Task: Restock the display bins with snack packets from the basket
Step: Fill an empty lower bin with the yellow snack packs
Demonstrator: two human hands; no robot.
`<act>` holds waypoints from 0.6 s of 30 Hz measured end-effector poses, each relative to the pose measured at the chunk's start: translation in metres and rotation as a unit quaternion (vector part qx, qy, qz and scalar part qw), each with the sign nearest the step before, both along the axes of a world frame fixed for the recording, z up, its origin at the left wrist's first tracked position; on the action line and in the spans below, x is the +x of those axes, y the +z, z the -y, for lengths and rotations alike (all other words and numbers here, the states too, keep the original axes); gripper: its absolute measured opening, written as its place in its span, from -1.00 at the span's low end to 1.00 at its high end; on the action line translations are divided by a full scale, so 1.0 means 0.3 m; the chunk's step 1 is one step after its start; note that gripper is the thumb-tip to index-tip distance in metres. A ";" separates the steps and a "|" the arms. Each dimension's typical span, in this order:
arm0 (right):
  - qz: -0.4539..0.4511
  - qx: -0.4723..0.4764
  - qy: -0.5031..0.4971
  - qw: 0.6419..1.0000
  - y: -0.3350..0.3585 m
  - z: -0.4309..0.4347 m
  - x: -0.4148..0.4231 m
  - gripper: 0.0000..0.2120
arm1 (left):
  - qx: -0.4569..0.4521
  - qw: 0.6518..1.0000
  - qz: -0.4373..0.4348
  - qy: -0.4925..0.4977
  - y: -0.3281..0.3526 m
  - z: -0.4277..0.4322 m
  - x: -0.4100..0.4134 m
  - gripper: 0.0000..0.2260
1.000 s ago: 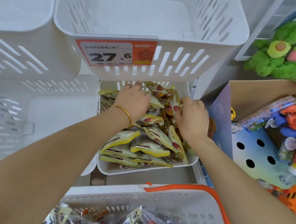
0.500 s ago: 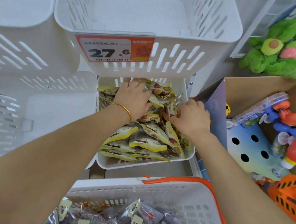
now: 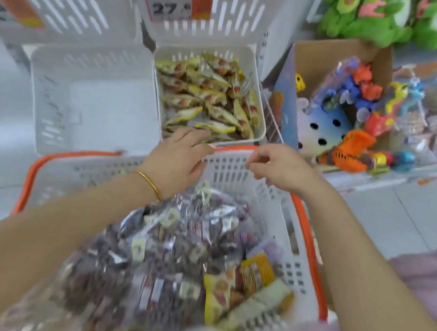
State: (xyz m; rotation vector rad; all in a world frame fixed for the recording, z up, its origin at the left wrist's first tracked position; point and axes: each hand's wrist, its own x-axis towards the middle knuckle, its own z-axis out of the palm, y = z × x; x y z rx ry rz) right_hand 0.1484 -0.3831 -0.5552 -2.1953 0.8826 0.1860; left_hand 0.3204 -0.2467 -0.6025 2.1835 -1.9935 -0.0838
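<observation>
**White basket, orange rim: our hands are hanging over its far wall**

We are looking down into the shopping basket (image 3: 291, 267), which is sitting close below us, its slotted white walls edged in orange. It is holding a heap of dark snack packets (image 3: 165, 254) in clear wrapping, with a few yellow packets (image 3: 221, 297) lying towards its near right corner.

Our left hand (image 3: 183, 159), with a gold bangle (image 3: 150, 185) at the wrist, is stretching over the basket's far wall. Its fingers are nearly straight, and in our view their tips are reaching as far as the front rim of the display bin (image 3: 261, 110). Its grip is lying open and is holding nothing.

Our right hand (image 3: 279, 169) is hovering beside it over the same wall, apart from the left. Its fingers are curling loosely, with the thumb close to the forefinger. We are seeing nothing in that grip, though blur is softening the fingertips.

The display bin is standing just behind the basket and is carrying yellow-and-red snack packets (image 3: 208, 94), piled on edge and slanting. A second white bin (image 3: 94, 58) is standing just beside its left wall. Above them an upper bin (image 3: 227, 18) is bearing an orange-and-white price tag (image 3: 175, 5) reading 27.

To the right a cardboard box (image 3: 339, 54) is holding plastic toys (image 3: 365, 89), with green plush toys (image 3: 375, 20) sitting behind it. Lilac fabric (image 3: 429, 281) is showing at the lower right.
</observation>
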 end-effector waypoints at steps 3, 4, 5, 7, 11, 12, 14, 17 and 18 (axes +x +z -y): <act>-0.097 0.044 0.090 0.990 -0.010 -0.110 -0.073 -0.84 | 0.059 0.997 -0.033 -0.024 0.001 -0.129 -0.085 -0.74; -0.112 0.052 0.108 0.987 -0.017 -0.140 -0.095 -0.86 | 0.068 0.996 -0.047 -0.020 0.003 -0.165 -0.106 -0.73; -0.123 0.054 0.124 0.983 -0.028 -0.166 -0.114 -0.89 | 0.079 0.995 -0.061 -0.014 0.009 -0.194 -0.125 -0.72; -0.158 0.025 0.172 0.972 -0.058 -0.205 -0.148 -0.89 | 0.098 0.992 -0.080 -0.011 0.004 -0.237 -0.161 -0.72; -0.223 0.024 0.275 0.935 -0.141 -0.280 -0.184 -0.53 | 0.165 0.983 -0.074 -0.041 -0.042 -0.282 -0.229 -0.74; -0.220 0.014 0.295 0.930 -0.168 -0.296 -0.191 -0.53 | 0.174 0.981 -0.069 -0.047 -0.053 -0.286 -0.245 -0.74; -0.200 -0.022 0.303 0.932 -0.208 -0.313 -0.207 -0.70 | 0.156 0.983 -0.083 -0.052 -0.070 -0.293 -0.276 -0.77; -0.120 -0.058 0.211 0.968 -0.216 -0.272 -0.234 -0.93 | 0.061 0.986 -0.143 -0.053 -0.068 -0.304 -0.326 -0.71; -0.093 -0.057 0.160 0.981 -0.211 -0.243 -0.242 -0.93 | 0.029 0.986 -0.150 -0.063 -0.064 -0.307 -0.345 -0.68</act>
